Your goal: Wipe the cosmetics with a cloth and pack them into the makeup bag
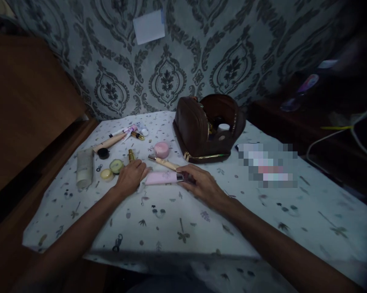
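My right hand (203, 183) is closed around the dark cap end of a pink squeeze tube (161, 178), which lies level across the cloth. At the tube's other end, my left hand (131, 177) rests with curled fingers; what they hold, if anything, is hidden. Just behind the tube is a slim beige tube (165, 163), its near end by my right fingers. A round pink jar (161, 149) stands beyond it. Close to my left hand are a small gold-coloured tube (131, 155), a green-topped jar (116, 166) and a yellow-topped jar (107, 175).
An unzipped brown cosmetic bag (191, 130) stands at the back, a white-lidded container (223, 129) inside. Leftward lie a grey tube (84, 169), a black lid (103, 153) and several cosmetics. A blurred-out item lies right on the patterned tablecloth (171, 232). A wooden panel (27, 106) borders the left.
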`<state>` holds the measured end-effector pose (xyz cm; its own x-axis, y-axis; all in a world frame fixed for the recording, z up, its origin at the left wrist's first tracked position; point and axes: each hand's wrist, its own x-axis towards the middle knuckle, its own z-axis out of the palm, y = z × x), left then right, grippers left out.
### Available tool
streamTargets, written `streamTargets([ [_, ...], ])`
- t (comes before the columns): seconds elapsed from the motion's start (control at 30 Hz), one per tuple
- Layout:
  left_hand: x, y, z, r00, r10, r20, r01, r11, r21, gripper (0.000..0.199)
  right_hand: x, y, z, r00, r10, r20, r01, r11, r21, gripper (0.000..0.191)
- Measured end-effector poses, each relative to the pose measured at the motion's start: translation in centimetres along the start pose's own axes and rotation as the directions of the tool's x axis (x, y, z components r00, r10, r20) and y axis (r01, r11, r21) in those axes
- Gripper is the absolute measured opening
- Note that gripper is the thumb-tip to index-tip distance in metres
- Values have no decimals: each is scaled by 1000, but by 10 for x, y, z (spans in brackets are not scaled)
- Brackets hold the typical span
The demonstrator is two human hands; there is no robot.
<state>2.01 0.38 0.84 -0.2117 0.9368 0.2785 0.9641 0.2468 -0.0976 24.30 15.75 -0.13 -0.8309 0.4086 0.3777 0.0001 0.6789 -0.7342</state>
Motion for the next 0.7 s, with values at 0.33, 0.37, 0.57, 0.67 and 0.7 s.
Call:
streamTargets([
  [0.33,0,16,-7,998,-22,-59,19,999,-44,21,-1,-2,3,1000,-9,-15,10,1000,18,19],
  [0.37,0,21,-8,997,-4,-74,1,999,-50,20,-1,-2,3,1000,-13,-12,13,1000,21,20],
  [0.57,7,53,-7,967,202,-155,-202,979,15,28,-3,-3,4,1000,-24,16,23,999,38,21],
  [0.67,11,63,-8,920,360,-153,-363,932,11,41,-3,-5,3,999,10,39,-11,1000,28,20],
  [0.7,12,65,-9,902,409,-136,-412,911,5,49,-3,-6,2,998,27,52,-29,999,23,19],
])
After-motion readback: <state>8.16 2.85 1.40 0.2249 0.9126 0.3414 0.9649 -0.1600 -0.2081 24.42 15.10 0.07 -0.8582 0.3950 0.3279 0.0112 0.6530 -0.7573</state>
